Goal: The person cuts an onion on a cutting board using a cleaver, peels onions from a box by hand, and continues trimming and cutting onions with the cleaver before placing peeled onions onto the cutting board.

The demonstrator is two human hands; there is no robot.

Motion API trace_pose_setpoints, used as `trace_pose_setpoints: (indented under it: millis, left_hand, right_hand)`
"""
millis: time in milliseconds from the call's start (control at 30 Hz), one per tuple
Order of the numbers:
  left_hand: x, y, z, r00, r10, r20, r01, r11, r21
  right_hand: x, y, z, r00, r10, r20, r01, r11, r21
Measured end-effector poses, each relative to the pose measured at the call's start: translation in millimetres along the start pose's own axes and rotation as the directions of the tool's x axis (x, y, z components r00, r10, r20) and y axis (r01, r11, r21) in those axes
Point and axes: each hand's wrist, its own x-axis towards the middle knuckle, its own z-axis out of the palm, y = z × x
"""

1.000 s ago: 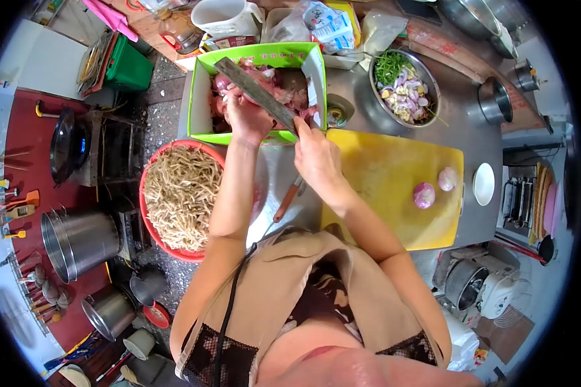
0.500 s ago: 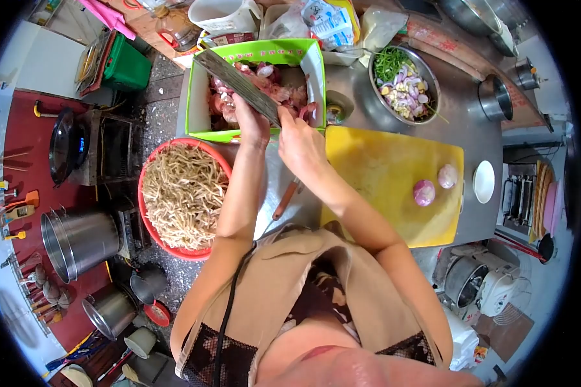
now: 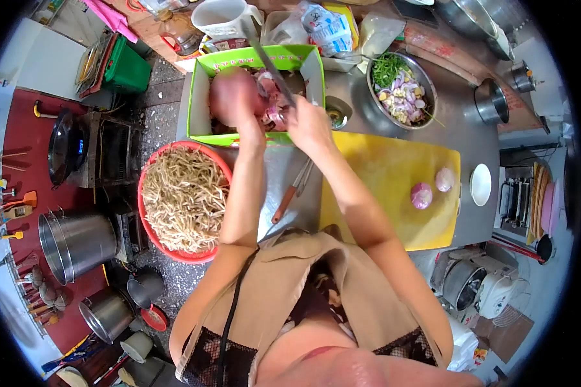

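Your right fingers (image 3: 293,117) clasp a knife (image 3: 274,72) over the box (image 3: 202,106) at the tabletop's (image 3: 276,169) left edge. Your left fingers (image 3: 241,102) blur; I cannot tell their hold.

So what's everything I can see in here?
Knife: one, grey, over the green box
Green box: one, green and white, back of the metal table; holds reddish-purple scraps
Round reddish thing: one, blurred, over the box
Onions: two, purple, on the yellow board
White bowl: one, right of the board
Steel bowl: one, silver, behind the board; greens and purple-white pieces inside
Red basin: one, left, full of pale strips
Wooden-handled tool: one, brown, by the board
Green bin: one, upper left
Large pots: two, silver, lower left
Background clutter: many containers and utensils, too small to count
Left hand: one, at the reddish thing
Right hand: one, gripping the knife
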Motion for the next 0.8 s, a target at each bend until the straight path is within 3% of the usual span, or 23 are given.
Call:
trace_pose_setpoints:
  millis: [67,133,233,300,367,467,500,567,600,633,667,700,767,800]
  left_hand:
    - [7,11,-12,0.995,-0.091,0.034,0.094,0.989,-0.112]
    - [11,13,-28,0.993,-0.114,0.038,0.118,0.982,-0.147]
    - [11,12,-39,0.981,-0.188,-0.043,0.183,0.977,-0.111]
    - [11,10,-39,0.985,-0.136,-0.105,0.141,0.989,0.042]
    - [6,17,-34,0.983,-0.142,-0.115,0.15,0.987,0.061]
    - [9,14,-37,0.983,-0.185,-0.01,0.185,0.978,0.095]
    - [12,13,-35,0.984,-0.177,-0.016,0.177,0.98,0.094]
    - [12,8,-30,0.982,-0.157,-0.109,0.163,0.985,0.052]
    - [8,8,-22,0.985,-0.143,-0.095,0.151,0.985,0.087]
    - [3,7,-13,0.988,-0.133,-0.077,0.142,0.983,0.12]
    - [9,-6,-14,0.993,-0.089,-0.083,0.102,0.98,0.168]
    - [15,-18,-14,0.995,-0.04,-0.09,0.058,0.975,0.213]
    - [9,-19,-2,0.995,0.033,-0.089,0.0,0.936,0.351]
    - [15,-24,-4,0.992,0.101,-0.079,-0.057,0.898,0.437]
  right_hand:
    - [-28,-6,-36,0.976,0.203,0.082,-0.208,0.976,0.06]
    - [-63,16,-62,0.957,0.285,0.06,-0.289,0.955,0.061]
    - [-124,135,-43,0.951,0.068,-0.3,-0.088,0.995,-0.055]
    - [-169,195,-32,0.89,0.052,-0.453,-0.187,0.948,-0.259]
    - [-203,240,-30,0.902,0.21,-0.377,-0.324,0.907,-0.269]
    - [-226,268,-23,0.903,0.304,-0.304,-0.393,0.872,-0.293]
    - [-216,260,-26,0.907,0.297,-0.298,-0.383,0.876,-0.293]
    - [-173,194,-36,0.946,0.006,-0.323,-0.193,0.812,-0.551]
    - [-140,164,-29,0.921,-0.157,-0.356,0.05,0.955,-0.292]
    - [-112,122,-26,0.946,-0.194,-0.261,0.141,0.968,-0.209]
    - [-86,63,-30,0.982,-0.111,-0.155,0.139,0.973,0.186]
    - [-58,38,-17,0.945,-0.257,-0.2,0.318,0.862,0.394]
    - [-12,12,8,0.903,-0.36,-0.234,0.422,0.843,0.333]
    - [7,10,14,0.942,-0.3,-0.153,0.335,0.87,0.362]
